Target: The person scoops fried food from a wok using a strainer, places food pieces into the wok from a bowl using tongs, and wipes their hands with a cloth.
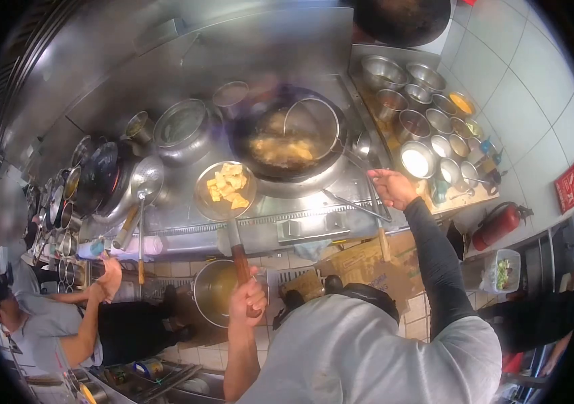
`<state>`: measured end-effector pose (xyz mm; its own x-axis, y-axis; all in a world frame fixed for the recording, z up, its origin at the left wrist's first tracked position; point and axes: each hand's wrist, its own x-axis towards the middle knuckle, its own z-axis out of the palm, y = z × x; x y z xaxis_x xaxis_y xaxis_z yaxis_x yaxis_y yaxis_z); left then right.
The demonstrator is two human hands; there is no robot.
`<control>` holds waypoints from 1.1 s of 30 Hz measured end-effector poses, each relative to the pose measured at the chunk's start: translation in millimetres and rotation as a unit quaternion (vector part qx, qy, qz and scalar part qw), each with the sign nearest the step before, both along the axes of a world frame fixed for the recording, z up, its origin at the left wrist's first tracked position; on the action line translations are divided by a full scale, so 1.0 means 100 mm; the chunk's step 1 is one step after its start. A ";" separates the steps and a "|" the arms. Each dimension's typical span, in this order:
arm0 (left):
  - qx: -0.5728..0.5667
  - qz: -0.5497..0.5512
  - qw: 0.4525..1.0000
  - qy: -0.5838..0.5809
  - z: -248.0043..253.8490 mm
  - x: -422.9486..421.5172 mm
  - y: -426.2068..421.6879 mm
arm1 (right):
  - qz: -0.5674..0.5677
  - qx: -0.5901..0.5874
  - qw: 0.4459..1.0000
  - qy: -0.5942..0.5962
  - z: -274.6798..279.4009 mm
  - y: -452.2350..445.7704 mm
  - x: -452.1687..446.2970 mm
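My left hand (248, 299) is closed around the wooden handle of a wide, shallow ladle (235, 236). Pale yellow chunks (228, 183), like tofu or egg, lie in its round bowl at the stove's front edge. Just right of the bowl, a dark wok (253, 158) holds bubbling liquid with golden pieces (290, 149) in it. A round wire strainer (311, 126) rests over the wok, its handle reaching toward the front right. Beside the tool handles hovers my right hand (392, 188), fingers loosely bent and apart, with nothing visible in them.
Steel bowls and seasoning pots (415, 124) crowd the right counter. A lidded pot (181, 131) and a perforated skimmer (147, 176) are to the left. Below stands a large pot (196, 293) of liquid. A co-worker (45, 330) works at left; a fire extinguisher (499, 227) hangs at right.
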<state>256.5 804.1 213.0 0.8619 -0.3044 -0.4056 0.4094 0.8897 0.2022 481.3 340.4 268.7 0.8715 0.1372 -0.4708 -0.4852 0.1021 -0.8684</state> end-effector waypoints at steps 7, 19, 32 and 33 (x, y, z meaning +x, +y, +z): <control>-0.012 0.009 0.999 -0.032 -0.03 -0.02 -0.03 | 0.006 0.118 0.991 0.066 -0.05 -0.09 -0.05; 0.000 0.010 1.000 -0.019 -0.04 -0.02 -0.08 | 0.064 0.013 0.998 0.023 0.15 0.35 -0.17; 0.009 0.009 1.000 -0.004 0.00 0.01 -0.11 | 0.075 0.071 0.995 0.009 0.28 1.19 -0.44; 0.009 0.010 1.000 -0.004 -0.01 0.01 -0.10 | 0.078 0.076 0.994 0.004 0.24 1.24 -0.43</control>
